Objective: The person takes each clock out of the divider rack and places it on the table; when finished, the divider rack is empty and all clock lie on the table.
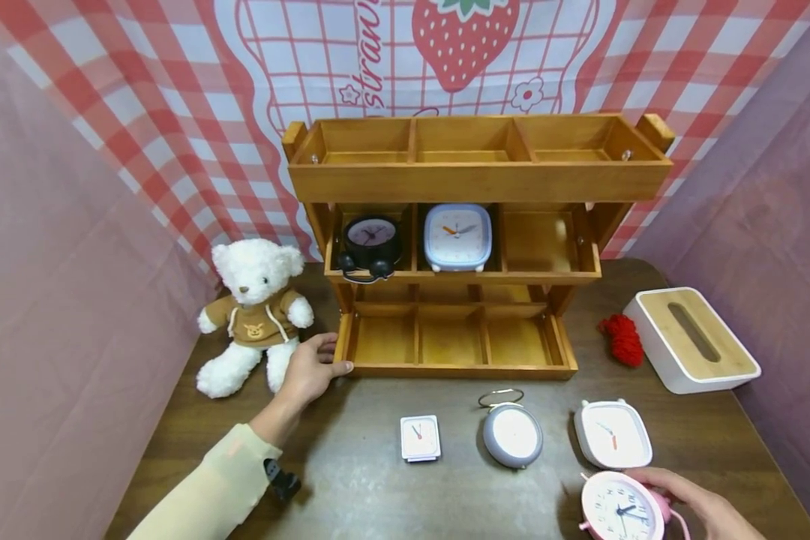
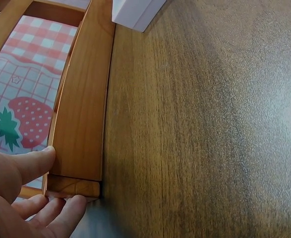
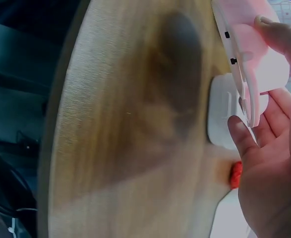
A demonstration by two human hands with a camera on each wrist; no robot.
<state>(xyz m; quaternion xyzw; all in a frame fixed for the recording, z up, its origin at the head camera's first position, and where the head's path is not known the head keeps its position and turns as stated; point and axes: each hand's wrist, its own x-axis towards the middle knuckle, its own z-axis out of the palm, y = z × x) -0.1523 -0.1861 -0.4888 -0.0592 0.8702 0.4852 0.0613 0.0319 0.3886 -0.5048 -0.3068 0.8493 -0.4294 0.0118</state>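
My left hand (image 1: 310, 371) grips the left front corner of the wooden tiered shelf (image 1: 479, 182). In the left wrist view its thumb lies on the front board and the other fingers reach round the board's end. My right hand (image 1: 695, 495) holds a pink alarm clock (image 1: 607, 506) at the front right, dial facing up in the head view. In the right wrist view the clock's pink back (image 3: 271, 64) shows between thumb and fingers. Just beyond it lies a white square clock (image 1: 613, 435). A grey round clock (image 1: 513, 436) and a small white clock (image 1: 420, 439) lie before the shelf.
On the middle tier are a black twin-bell clock (image 1: 373, 236) and a blue-rimmed clock (image 1: 457, 238). A white teddy bear (image 1: 253, 307) sits left of the shelf. To the right are red yarn (image 1: 623, 341) and a tissue box (image 1: 691, 341). The table's edge (image 3: 61, 119) is rounded.
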